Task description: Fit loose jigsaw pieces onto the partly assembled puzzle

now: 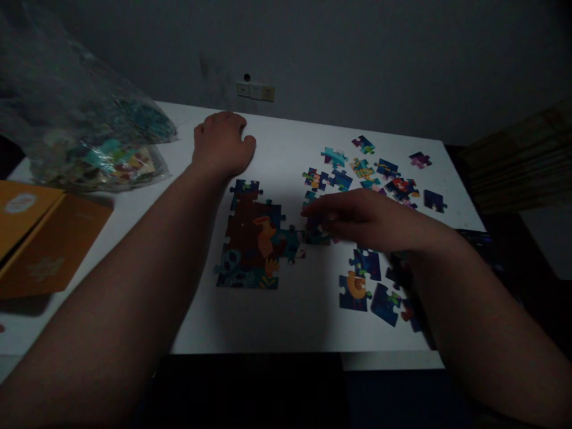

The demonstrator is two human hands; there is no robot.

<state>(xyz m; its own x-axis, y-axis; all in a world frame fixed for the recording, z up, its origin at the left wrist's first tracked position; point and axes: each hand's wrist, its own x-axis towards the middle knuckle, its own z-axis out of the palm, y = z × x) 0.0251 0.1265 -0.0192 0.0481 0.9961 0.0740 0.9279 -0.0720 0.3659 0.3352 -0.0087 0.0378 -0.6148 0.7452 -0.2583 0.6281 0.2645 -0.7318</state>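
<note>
A partly joined jigsaw block (252, 238) lies on the white table (277, 310), dark red and blue with an orange figure. My left hand (222, 144) rests knuckles-up on the table just beyond the block, fingers curled, holding nothing. My right hand (361, 219) lies flat, palm down, its fingertips pressing a puzzle piece (316, 237) right beside the block's right edge. Several loose pieces (366, 170) are scattered beyond that hand, and more loose pieces (364, 286) lie nearer me under my wrist.
A clear plastic bag (89, 137) with printed contents sits at the far left. An orange box (40, 238) lies at the left edge. A wall socket (255, 91) is behind the table. Slatted wood (522, 161) stands at right. The room is dim.
</note>
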